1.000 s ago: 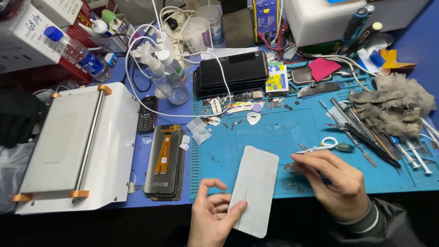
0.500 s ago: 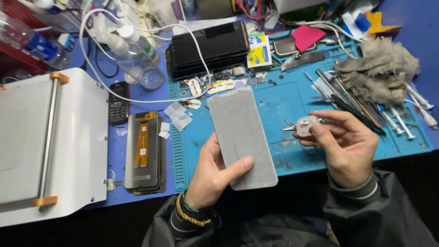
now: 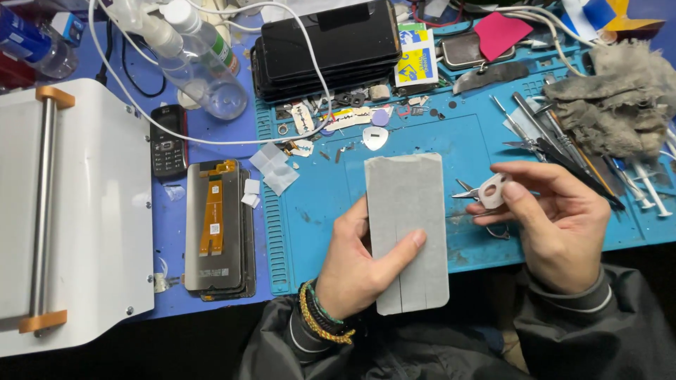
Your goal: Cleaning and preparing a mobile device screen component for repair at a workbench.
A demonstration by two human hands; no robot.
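head cam | looks steeply down, close | over blue work mat (image 3: 394, 162) | single view

grey panel (image 3: 407, 232), blue mat (image 3: 422, 141), pink card (image 3: 501, 34), white machine (image 3: 91, 211)

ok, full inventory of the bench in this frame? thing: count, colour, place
grey panel: 1, grey, centre, in left hand
white pick: 1, white, at right fingertips
scissors: 1, silver, on mat behind the pick
repair mat: 1, blue, centre
white machine: 1, white with orange clips, left
screen assemblies: small stack, dark with orange flex, left of mat
keypad phone: 1, black, above the stack
phone stack: several, black, top centre
clear bottle: 1, clear, top left
grey rag: 1, grey, top right
hand tools: several, metal, right
left hand: holds panel
right hand: pinches pick
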